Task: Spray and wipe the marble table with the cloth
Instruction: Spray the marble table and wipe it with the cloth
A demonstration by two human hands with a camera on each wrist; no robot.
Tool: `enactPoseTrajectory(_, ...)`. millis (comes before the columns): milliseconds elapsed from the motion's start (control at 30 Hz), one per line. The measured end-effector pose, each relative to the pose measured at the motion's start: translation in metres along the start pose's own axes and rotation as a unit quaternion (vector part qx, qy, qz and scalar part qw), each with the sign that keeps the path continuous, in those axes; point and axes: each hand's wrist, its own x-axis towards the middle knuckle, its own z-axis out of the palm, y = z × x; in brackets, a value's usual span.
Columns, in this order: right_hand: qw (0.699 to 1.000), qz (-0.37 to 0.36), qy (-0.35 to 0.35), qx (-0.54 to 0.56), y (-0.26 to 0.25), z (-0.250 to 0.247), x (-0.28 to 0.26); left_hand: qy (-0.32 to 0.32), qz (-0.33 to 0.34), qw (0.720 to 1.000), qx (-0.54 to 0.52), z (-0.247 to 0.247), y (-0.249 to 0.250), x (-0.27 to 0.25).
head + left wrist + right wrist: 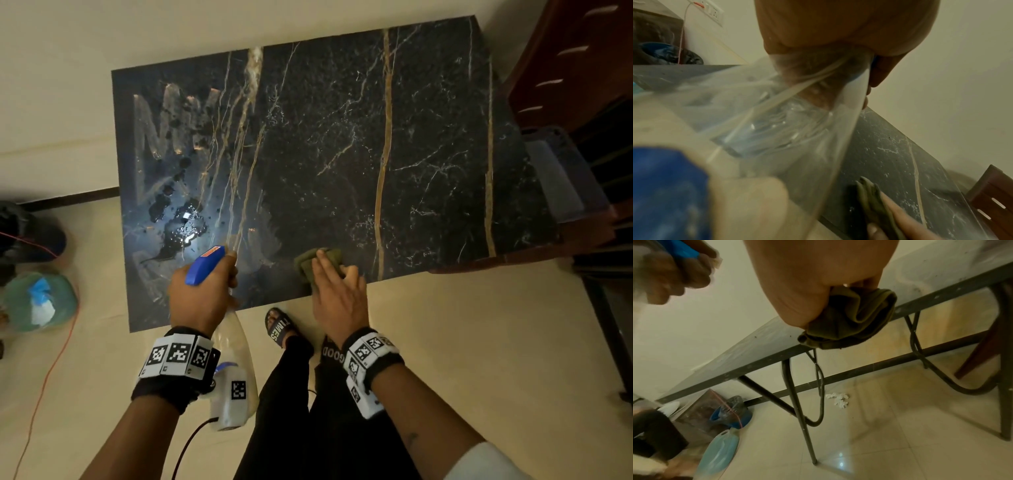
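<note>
A black marble table (376,154) with gold and white veins fills the head view; wet blotches and smear marks (174,219) cover its left part. My left hand (205,284) grips a clear spray bottle (236,346) by its neck, and the blue trigger head (205,265) points at the wet patch over the near left edge. The left wrist view shows the bottle (777,121) close up. My right hand (334,291) holds a bunched olive cloth (306,262) against the table's near edge. The cloth (855,321) sticks out under the palm.
A wooden chair (575,68) and a bluish plastic tray (561,178) stand at the table's right end. On the floor at the left lie a teal object (37,301), dark bags and a red cord (51,359). My slippered foot (279,327) is near the table's folding metal legs (797,402).
</note>
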Motion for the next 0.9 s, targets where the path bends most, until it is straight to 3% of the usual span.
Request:
enactPoseTrajectory(133, 0.995, 0.096, 0.028, 0.017, 0.022, -0.008, 0.004, 0.012, 0.012, 1.0, 0.002, -0.012, -0.009, -0.013)
enactPoseTrajectory(367, 0.99, 0.135, 0.029, 0.029, -0.018, 0.003, 0.005, 0.035, 0.017, 0.999, 0.017, -0.027, -0.028, -0.014)
enactPoseTrajectory(467, 0.995, 0.095, 0.01, 0.039, -0.049, 0.011, -0.001, 0.02, 0.006, 1.0, 0.011, -0.024, -0.028, -0.013)
enactPoseTrajectory(533, 0.999, 0.028, -0.01, 0.032, -0.065, 0.018, -0.006, 0.003, 0.019, 1.0, 0.025, -0.027, -0.025, -0.012)
enactPoseTrajectory(600, 0.999, -0.03, -0.022, 0.032, -0.062, 0.018, -0.004, -0.009, 0.031, 0.999, 0.038, -0.031, -0.022, -0.01)
enactPoseTrajectory(667, 0.999, -0.039, -0.014, 0.03, -0.044, 0.013, 0.001, -0.018, 0.035, 0.998, 0.043, -0.036, -0.02, -0.009)
enactPoseTrajectory(767, 0.997, 0.063, 0.025, 0.033, -0.023, 0.008, 0.005, -0.021, 0.037, 0.998, 0.035, -0.044, -0.02, -0.007)
enactPoseTrajectory(900, 0.98, 0.17, 0.068, 0.077, -0.065, 0.014, 0.004, -0.019, 0.02, 0.999, 0.036, -0.054, -0.026, -0.001)
